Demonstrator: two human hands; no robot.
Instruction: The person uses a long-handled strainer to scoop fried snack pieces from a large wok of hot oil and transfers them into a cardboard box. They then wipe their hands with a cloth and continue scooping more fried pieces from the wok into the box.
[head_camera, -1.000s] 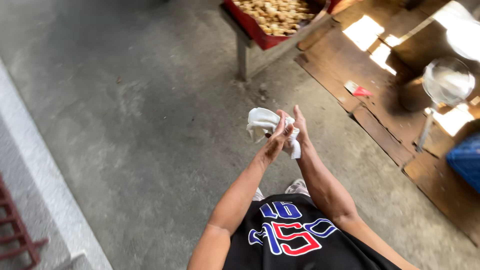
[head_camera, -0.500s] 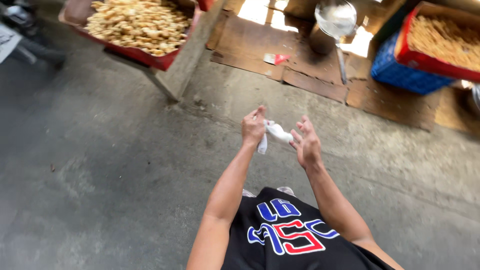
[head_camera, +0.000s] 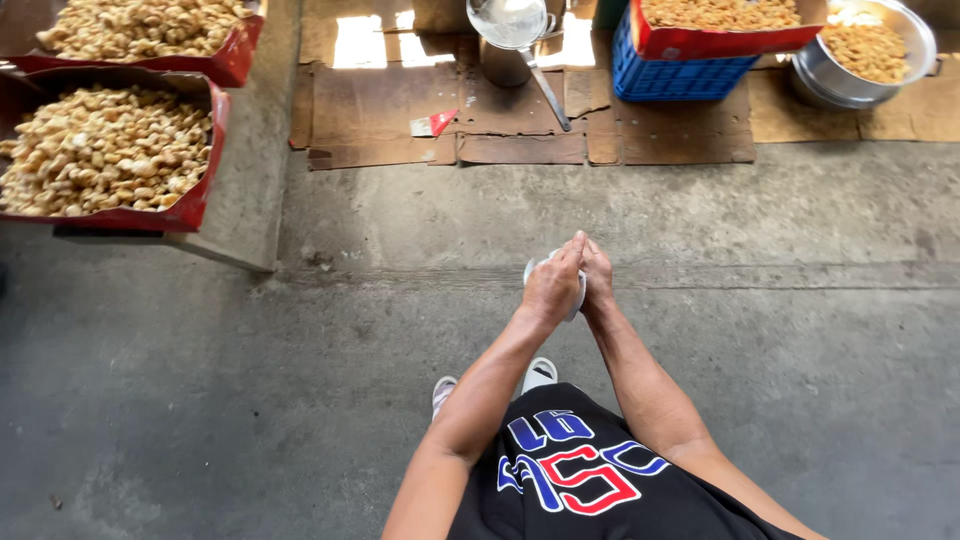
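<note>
White cloth (head_camera: 578, 292) between pressed hands

This is looking like a small food-processing yard or workshop on a bare concrete floor (head_camera: 200, 400). Up and left of the clasped hands (head_camera: 568, 283), red-lined trays (head_camera: 205, 150) are sitting heaped with pale fried pieces. Straight ahead, flattened cardboard (head_camera: 380, 110) is covering the ground, with a metal ladle (head_camera: 515, 30) resting on a pot. Ahead to the right, a blue crate (head_camera: 680, 78) and a steel basin (head_camera: 870, 55) are holding more of the same snack.
</note>
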